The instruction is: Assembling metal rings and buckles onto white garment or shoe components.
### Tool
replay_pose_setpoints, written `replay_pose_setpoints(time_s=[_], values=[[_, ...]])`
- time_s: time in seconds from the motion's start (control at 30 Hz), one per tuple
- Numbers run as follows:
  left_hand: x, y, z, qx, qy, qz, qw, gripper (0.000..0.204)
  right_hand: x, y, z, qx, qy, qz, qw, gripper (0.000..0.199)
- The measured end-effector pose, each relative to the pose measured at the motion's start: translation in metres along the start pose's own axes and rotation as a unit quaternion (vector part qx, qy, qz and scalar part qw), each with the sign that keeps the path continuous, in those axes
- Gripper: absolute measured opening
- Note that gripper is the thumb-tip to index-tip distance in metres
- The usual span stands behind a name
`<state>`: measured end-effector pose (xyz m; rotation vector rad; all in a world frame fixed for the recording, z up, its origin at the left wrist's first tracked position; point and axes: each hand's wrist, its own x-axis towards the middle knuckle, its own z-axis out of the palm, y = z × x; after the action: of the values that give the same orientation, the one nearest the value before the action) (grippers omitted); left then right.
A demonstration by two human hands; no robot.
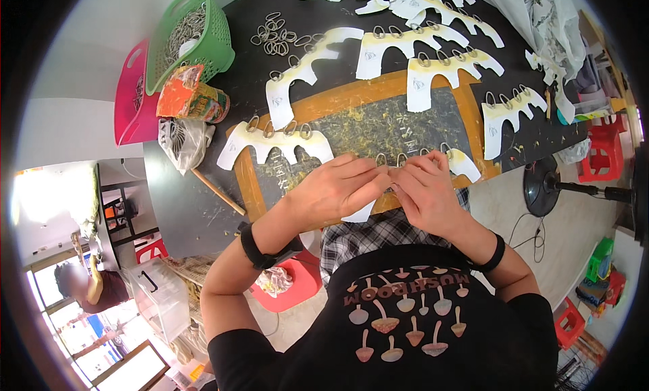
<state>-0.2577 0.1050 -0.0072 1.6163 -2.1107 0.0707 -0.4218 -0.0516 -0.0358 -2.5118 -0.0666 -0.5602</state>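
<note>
Near the table's front edge, a white comb-shaped cutout [464, 164] with a yellowish upper edge lies under my hands. Oval metal rings stand along that edge. My left hand [343, 188] has its fingers closed at the cutout's upper edge. Right beside it, my right hand [426, 189] pinches the same edge, its fingertips almost meeting the left ones. The fingers hide the middle of the cutout and whatever small part they press. Left of my hands lies a similar ringed cutout [274, 145], flat on the board [378, 124].
More ringed cutouts [420, 90] lie beyond the board, with loose rings [274, 36] at the far left. A green basket [220, 43], a pink basket [128, 114], an orange-topped can [209, 104] and a wooden stick [220, 192] line the left side. A fan [542, 186] stands right.
</note>
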Motion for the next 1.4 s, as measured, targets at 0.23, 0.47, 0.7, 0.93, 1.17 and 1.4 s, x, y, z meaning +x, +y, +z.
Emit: replay_pose_setpoints(time_s=[0.23,0.47,0.7,0.93,1.17,1.4], values=[[0.002,0.005,0.001,0.032,-0.003,0.043,0.999,0.034,-0.003,-0.001,-0.003,0.078,0.023,0.035,0.996,0.039],[-0.011,0.003,0.005,0.037,-0.001,0.015,0.999,0.036,-0.002,-0.001,-0.002,0.064,0.018,0.028,0.997,0.038],[-0.01,0.003,0.007,0.004,0.022,-0.028,0.999,0.044,-0.001,-0.001,-0.001,0.057,0.019,0.028,0.998,0.036],[-0.009,0.001,0.007,-0.01,0.013,-0.045,0.999,0.046,0.0,-0.001,-0.003,0.058,0.008,0.032,0.998,0.035],[-0.01,-0.003,0.018,-0.053,0.057,-0.1,0.992,0.043,0.004,-0.004,0.001,0.045,0.019,0.043,0.998,0.03],[-0.009,-0.001,0.014,-0.046,0.069,-0.116,0.99,0.042,0.004,-0.003,0.01,-0.021,0.023,0.036,0.999,0.02]])
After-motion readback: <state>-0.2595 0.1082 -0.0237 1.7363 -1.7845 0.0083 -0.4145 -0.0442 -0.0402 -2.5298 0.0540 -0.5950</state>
